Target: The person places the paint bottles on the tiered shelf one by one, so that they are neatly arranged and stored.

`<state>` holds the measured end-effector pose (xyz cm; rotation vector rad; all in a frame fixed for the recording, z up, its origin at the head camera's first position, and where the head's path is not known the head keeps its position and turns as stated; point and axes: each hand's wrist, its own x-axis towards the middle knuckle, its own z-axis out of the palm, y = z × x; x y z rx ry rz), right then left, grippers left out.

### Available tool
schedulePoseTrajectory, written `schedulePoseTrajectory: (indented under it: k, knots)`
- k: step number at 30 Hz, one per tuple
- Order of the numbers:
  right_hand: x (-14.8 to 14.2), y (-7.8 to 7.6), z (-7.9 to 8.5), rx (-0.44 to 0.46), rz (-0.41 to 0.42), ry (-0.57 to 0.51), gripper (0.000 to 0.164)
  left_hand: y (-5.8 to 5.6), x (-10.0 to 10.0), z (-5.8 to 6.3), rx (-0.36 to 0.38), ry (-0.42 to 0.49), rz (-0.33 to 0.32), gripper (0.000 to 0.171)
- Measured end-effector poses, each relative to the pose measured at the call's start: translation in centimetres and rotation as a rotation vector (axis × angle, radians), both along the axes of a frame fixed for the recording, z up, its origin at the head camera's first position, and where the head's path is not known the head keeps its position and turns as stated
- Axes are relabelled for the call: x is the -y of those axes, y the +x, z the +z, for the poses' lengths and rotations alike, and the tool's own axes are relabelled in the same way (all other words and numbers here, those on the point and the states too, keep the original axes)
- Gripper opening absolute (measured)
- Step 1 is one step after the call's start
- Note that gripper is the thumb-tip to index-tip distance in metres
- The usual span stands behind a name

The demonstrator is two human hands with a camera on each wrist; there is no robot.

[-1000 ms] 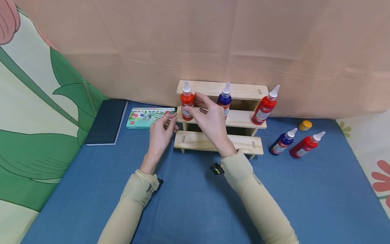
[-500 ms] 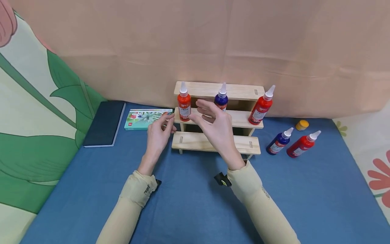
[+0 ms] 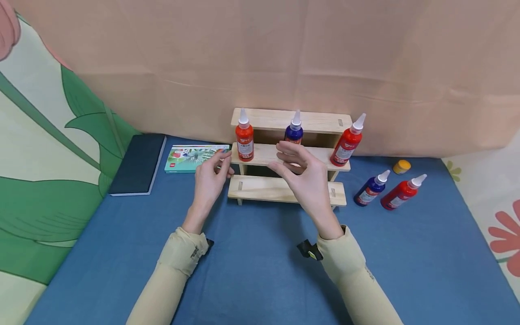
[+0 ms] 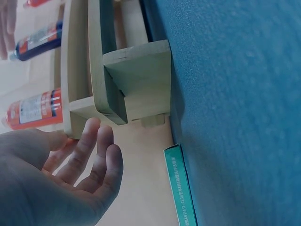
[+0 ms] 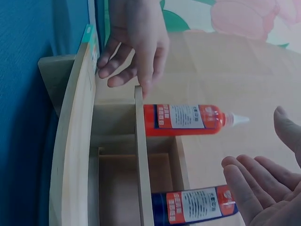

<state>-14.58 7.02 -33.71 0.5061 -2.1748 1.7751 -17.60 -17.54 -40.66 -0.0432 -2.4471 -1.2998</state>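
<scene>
- The left hand had its fingers loosely bent, their tips at the left end of the middle shelf of a wooden rack.
- The right hand was released, its fingers spread apart from the thumb in front of the rack and near the blue bottle.
- The orange-red bottle stood on the left end of the middle shelf, just beside the left hand. Its long axis was vertical, its white nozzle pointing up.
- Its label carried a white panel of fine print and larger characters on a coloured band, too blurred to read.
- The same shelf held three bottles: orange-red at left, blue in the middle, and a red bottle at right, all nozzle up.
- The rack had three tiers.
- Two more bottles stood on the blue-covered desk to the right, one dark blue, one deep red, making five altogether.
- Behind those two sat one yellow-topped pot.
- Left of the rack lay one teal box; "ASTM D-4236" could be read on its side.
- Farther left lay one dark book.
</scene>
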Motion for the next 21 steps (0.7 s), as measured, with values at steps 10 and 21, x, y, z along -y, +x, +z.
schedulePoseTrajectory:
  k: [10, 21]
  knots:
    - [-2.8, 1.1, -0.1, 0.015, -0.088, 0.056, 0.050, 0.0, 0.0, -0.1, 0.012, 0.004, -0.004, 0.031]
    - [-6.2, 1.9, -0.4, -0.013, -0.185, 0.128, 0.045, 0.0, 0.0, -0.1, 0.000, 0.004, -0.004, 0.030]
